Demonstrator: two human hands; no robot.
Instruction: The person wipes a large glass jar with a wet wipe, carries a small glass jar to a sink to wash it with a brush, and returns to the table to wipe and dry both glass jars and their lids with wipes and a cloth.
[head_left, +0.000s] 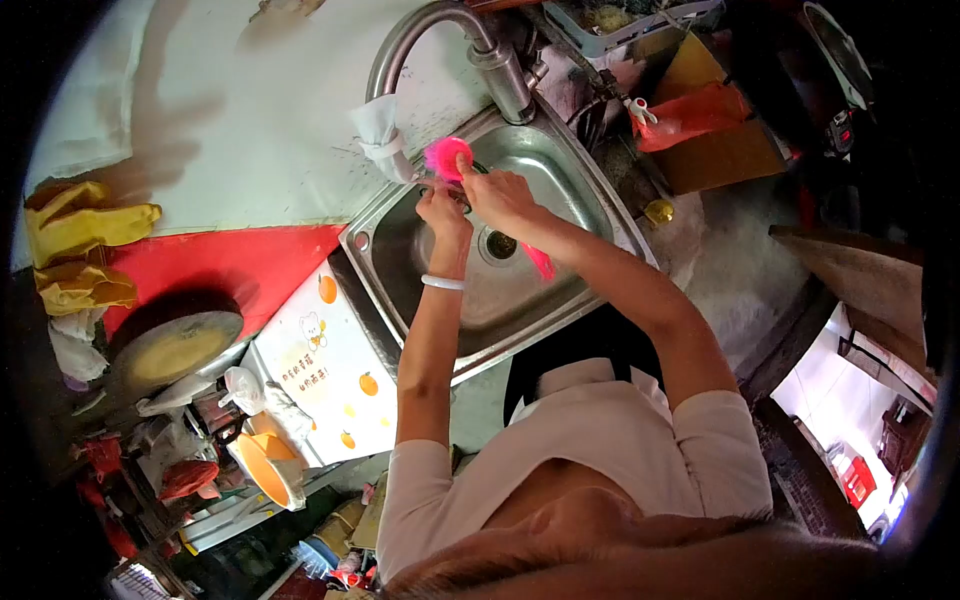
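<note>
Over the steel sink (400,300), my right hand (498,198) is closed on a bright pink, fluffy scrubber (447,158). Its thumb and fingers press against the pink material. Just left of it and almost touching, my left hand (445,212) is pinched round something small with a dark edge, mostly hidden by the fingers. A white bracelet circles my left wrist. Another pink strip (539,260) shows below my right forearm, over the basin near the drain (500,244). The steel faucet (505,80) arches above, with a white cloth or plastic (380,130) tied round its spout end.
Yellow gloves (85,225) hang at the left above a round board (180,350). An orange container (268,468) stands lower left, beside a white panel (335,370) with orange prints. Right of the sink are a cardboard box (725,165) and a red bag (692,115).
</note>
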